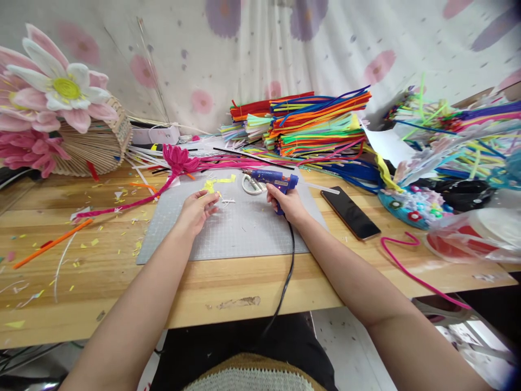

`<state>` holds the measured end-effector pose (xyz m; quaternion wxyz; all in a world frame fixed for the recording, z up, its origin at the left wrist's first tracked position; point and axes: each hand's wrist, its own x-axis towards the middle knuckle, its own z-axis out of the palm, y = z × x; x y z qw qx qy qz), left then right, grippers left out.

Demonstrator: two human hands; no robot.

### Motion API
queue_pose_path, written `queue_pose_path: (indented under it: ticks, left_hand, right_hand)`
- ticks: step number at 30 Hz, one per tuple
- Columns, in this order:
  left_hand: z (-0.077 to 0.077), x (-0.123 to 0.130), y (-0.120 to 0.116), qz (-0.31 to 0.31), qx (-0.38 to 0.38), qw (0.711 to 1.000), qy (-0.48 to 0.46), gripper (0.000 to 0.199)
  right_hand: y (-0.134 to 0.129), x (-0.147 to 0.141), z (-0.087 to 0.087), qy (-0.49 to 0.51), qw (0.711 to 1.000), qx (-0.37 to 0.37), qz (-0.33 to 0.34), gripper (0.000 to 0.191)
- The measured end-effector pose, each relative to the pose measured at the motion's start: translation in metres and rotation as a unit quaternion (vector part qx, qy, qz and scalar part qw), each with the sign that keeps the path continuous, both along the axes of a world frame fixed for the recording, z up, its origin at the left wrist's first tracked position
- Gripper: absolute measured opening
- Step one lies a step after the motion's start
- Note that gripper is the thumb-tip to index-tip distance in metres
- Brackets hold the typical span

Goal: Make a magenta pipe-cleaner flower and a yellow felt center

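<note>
My right hand [287, 202] is wrapped round the handle of a blue hot glue gun [273, 177], its nozzle pointing left. A clear glue stick [321, 188] juts from its back, and a black cord [291, 260] runs down over the table edge. My left hand [198, 210] is pinched closed above the grey cutting mat [240, 239]; whatever is between the fingertips is too small to name. Yellow scraps [220, 182] lie just beyond those fingertips. White-handled scissors [251, 185] rest partly under the glue gun. A pink pipe-cleaner flower [179, 160] lies behind my left hand, its stem stretching left.
Bundles of coloured pipe cleaners [321, 122] are stacked at the back. A black phone [350, 213] lies right of the mat. At the left stands a stick basket [97, 138] with large flowers. A plastic-wrapped tub [476, 233] and a loose pink pipe cleaner [407, 271] are at the right.
</note>
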<state>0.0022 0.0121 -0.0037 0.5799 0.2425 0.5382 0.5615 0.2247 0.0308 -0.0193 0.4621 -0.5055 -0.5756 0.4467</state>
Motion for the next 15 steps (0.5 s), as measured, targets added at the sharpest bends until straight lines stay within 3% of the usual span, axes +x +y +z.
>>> queue_pose_path:
  ticks: [4, 11, 15]
  left_hand:
    - [0.000, 0.000, 0.000, 0.013, 0.001, 1.000, 0.006, 0.038]
    - [-0.001, 0.000, 0.000, 0.033, 0.011, 0.999, 0.029, 0.043]
    - [-0.001, 0.001, -0.001, 0.042, 0.014, 0.998, 0.038, 0.042]
  right_hand:
    - [0.004, 0.008, 0.003, -0.008, 0.999, 0.014, -0.050, 0.045]
    - [0.020, 0.044, 0.002, -0.147, 0.976, 0.043, -0.152, 0.040]
    - [0.029, 0.059, 0.000, -0.221, 0.959, 0.001, -0.178, 0.040]
